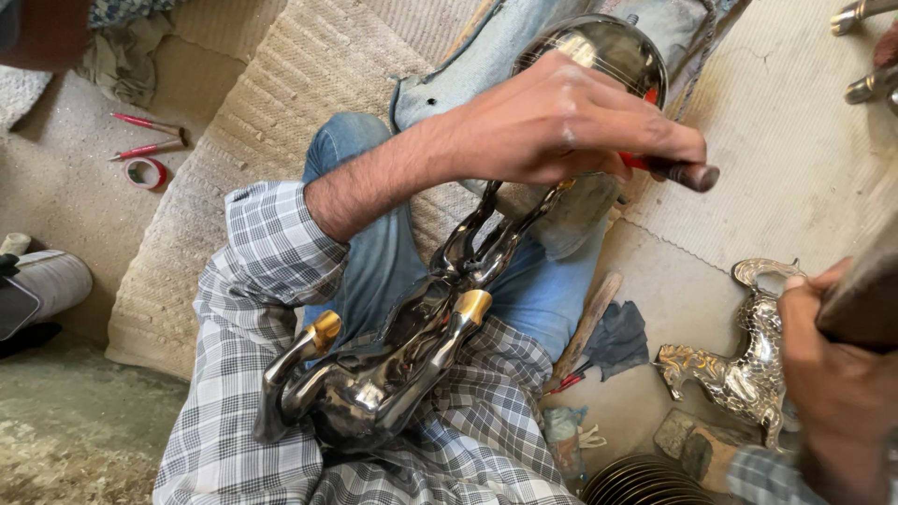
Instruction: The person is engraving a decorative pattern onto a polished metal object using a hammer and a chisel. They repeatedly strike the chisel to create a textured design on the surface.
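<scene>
My left hand (561, 122) reaches out from a checked sleeve and is shut on a red-handled tool (687, 173) whose dark end sticks out to the right. It rests over a rounded polished metal piece (599, 47). In my lap lies a dark shiny metal animal figurine (393, 365) with gold hooves, its thin parts pointing up toward that hand. At the right edge my right hand (837, 383) grips a dark blocky tool (865, 290), mostly cut off, one finger touching a silver animal figurine (744, 374) on the floor.
Woven mats (281, 84) cover the floor. Red pens and a tape roll (145, 172) lie at the left. A wooden stick (587, 323), dark cloth and stacked metal discs (645, 486) sit near my right knee. Other people's hands show at the top corners.
</scene>
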